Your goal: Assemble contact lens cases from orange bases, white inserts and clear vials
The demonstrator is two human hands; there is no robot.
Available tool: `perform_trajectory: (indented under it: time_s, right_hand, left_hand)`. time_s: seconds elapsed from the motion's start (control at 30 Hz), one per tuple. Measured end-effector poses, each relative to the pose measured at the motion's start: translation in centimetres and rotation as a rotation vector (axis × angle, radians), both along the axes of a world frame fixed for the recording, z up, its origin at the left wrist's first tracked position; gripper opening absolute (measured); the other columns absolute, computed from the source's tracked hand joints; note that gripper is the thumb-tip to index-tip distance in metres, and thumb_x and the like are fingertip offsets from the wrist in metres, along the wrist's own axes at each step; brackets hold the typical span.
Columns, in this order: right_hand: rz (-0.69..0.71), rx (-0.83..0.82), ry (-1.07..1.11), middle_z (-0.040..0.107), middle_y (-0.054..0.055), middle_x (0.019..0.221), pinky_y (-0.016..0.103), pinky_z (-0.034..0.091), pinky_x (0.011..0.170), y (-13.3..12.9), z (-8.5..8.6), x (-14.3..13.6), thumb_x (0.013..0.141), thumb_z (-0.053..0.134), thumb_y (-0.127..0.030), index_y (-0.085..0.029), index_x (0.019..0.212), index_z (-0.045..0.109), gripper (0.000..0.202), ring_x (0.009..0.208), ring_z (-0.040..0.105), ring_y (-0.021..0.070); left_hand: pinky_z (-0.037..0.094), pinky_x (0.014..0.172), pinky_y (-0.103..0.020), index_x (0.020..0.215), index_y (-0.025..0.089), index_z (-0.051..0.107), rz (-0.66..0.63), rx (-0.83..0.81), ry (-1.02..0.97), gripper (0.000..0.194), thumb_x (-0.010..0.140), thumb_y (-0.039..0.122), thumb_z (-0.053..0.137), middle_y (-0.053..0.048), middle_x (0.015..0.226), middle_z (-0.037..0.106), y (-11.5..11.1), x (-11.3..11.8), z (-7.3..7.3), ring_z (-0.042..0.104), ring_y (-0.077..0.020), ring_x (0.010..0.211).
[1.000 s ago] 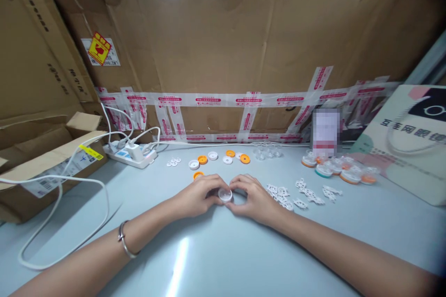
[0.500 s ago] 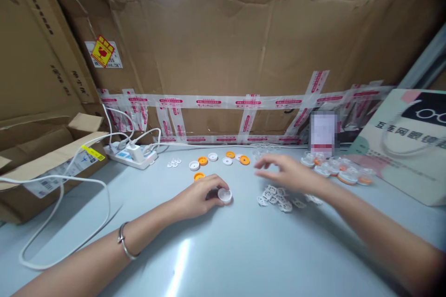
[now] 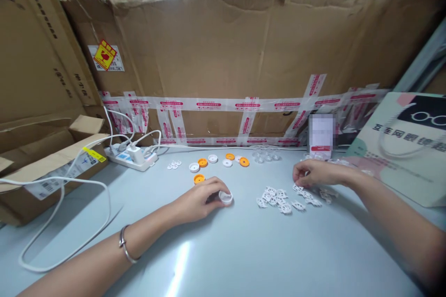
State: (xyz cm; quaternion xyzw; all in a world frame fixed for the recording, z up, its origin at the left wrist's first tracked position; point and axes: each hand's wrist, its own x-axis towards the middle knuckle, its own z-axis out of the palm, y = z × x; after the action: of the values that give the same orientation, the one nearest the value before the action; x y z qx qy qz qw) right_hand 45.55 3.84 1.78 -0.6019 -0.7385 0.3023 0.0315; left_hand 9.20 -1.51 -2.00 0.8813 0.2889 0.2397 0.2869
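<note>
Between the thumb and fingers of my left hand (image 3: 205, 199) is a small white round cup (image 3: 226, 198), held low at the tabletop. My right hand (image 3: 317, 172) is pinched closed at the far edge of some loose white openwork pieces (image 3: 311, 198); what its fingertips hold, if anything, is hidden. Nearer the middle lies a heap of the same lacy white pieces (image 3: 272, 196). Just beyond my left hand sits an orange ring-shaped cap (image 3: 199, 179). Farther back are several white and orange round caps (image 3: 230, 156). Clear round domes (image 3: 266, 156) stand near the cardboard wall.
A power strip (image 3: 132, 160) with white cables (image 3: 108, 190) lies left, beside an open cardboard box (image 3: 69, 162). Tiny white parts (image 3: 174, 165) lie near it. At right leans a printed paper bag (image 3: 407, 148). Tall cardboard (image 3: 209, 46) walls off the back.
My right hand has moved right, from beside the domes to the far edge of the white pieces, and its fingers have closed. My left hand keeps the cup in nearly the same spot.
</note>
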Motion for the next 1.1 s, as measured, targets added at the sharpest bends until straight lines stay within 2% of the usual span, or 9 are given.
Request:
perform_trajectory:
  time_s: [0.17,0.3,0.4,0.47,0.6,0.67,0.83,0.97,1.1]
  right_hand:
    - [-0.045,0.03,0.018,0.065,0.002,0.058,0.026,0.042,0.055,0.4,-0.2,0.0,0.058,0.061,-0.023,-0.018,0.058,0.065,0.007,0.058,0.059,0.0169]
    - [-0.121,0.117,0.065,0.064,0.002,0.056,0.027,0.043,0.056,0.3,0.7,-0.3,0.057,0.063,-0.025,-0.018,0.056,0.062,0.007,0.059,0.059,0.0177]
    - [-0.227,0.183,0.23,0.064,0.002,0.061,0.027,0.046,0.06,-0.3,1.8,-1.6,0.059,0.066,-0.03,-0.019,0.064,0.06,0.014,0.061,0.059,0.0167]
    - [-0.27,0.185,0.464,0.063,0.0,0.065,0.026,0.049,0.064,-0.9,2.3,-3.5,0.062,0.068,-0.032,-0.02,0.072,0.06,0.018,0.063,0.059,0.014]
    - [-0.399,0.018,1.168,0.062,-0.004,0.068,0.021,0.052,0.07,-3.1,1.7,-9.6,0.055,0.076,-0.021,-0.02,0.073,0.06,0.024,0.063,0.059,0.0081]
    - [-0.461,-0.176,1.354,0.061,-0.004,0.067,0.017,0.053,0.068,-4.6,0.6,-12.7,0.052,0.077,-0.013,-0.02,0.07,0.06,0.026,0.061,0.059,0.0067]
    - [-0.453,-0.445,1.427,0.063,-0.001,0.066,0.016,0.054,0.064,-8.2,-1.7,-17.3,0.061,0.073,-0.01,-0.016,0.071,0.063,0.016,0.062,0.062,0.0081]
    - [-0.486,-0.469,1.454,0.064,0.0,0.068,0.015,0.053,0.064,-9.1,-2.0,-18.0,0.06,0.074,-0.009,-0.013,0.07,0.063,0.016,0.062,0.062,0.0078]
    - [-0.514,-0.427,1.485,0.062,-0.001,0.066,0.018,0.052,0.066,-9.3,-2.2,-18.2,0.056,0.077,-0.011,-0.013,0.068,0.063,0.019,0.062,0.06,0.0081]
  left_hand:
    - [0.045,0.084,-0.03,0.109,0.02,0.054,-0.006,0.003,0.0,0.025,0.085,0.016,0.05,-0.008,0.11,0.054,0.0,-0.1,0.0,0.055,-0.0159,0.095]
    - [0.045,0.086,-0.032,0.109,0.021,0.054,-0.004,-0.01,0.009,0.025,0.084,0.02,0.053,-0.008,0.111,0.054,-0.3,-0.1,0.3,0.055,-0.017,0.096]
    - [0.041,0.093,-0.036,0.11,0.022,0.054,0.028,0.008,0.009,0.026,0.084,0.024,0.054,-0.008,0.116,0.052,-0.5,-0.1,0.7,0.051,-0.0195,0.105]
    - [0.037,0.098,-0.04,0.111,0.023,0.055,0.086,0.048,-0.016,0.028,0.083,0.028,0.055,-0.008,0.121,0.049,-0.6,0.0,0.9,0.047,-0.0214,0.113]
    - [0.037,0.097,-0.04,0.11,0.023,0.054,0.206,0.164,-0.147,0.026,0.084,0.029,0.054,-0.008,0.121,0.05,-0.6,0.2,1.0,0.046,-0.0206,0.114]
    - [0.042,0.092,-0.037,0.11,0.022,0.054,0.233,0.212,-0.207,0.027,0.084,0.027,0.054,-0.008,0.116,0.055,-0.8,0.5,1.0,0.051,-0.0193,0.108]
    - [0.047,0.083,-0.031,0.107,0.019,0.057,0.167,0.301,-0.329,0.029,0.079,0.023,0.063,-0.007,0.099,0.062,-1.7,1.2,0.9,0.058,-0.0168,0.093]
    - [0.05,0.075,-0.026,0.097,0.018,0.063,0.122,0.305,-0.372,0.018,0.08,0.016,0.06,-0.006,0.088,0.064,-2.2,1.6,0.8,0.061,-0.0141,0.082]
    - [0.051,0.074,-0.025,0.102,0.016,0.063,0.12,0.373,-0.384,0.025,0.077,0.013,0.061,-0.007,0.092,0.065,-2.4,1.8,0.4,0.062,-0.0141,0.082]
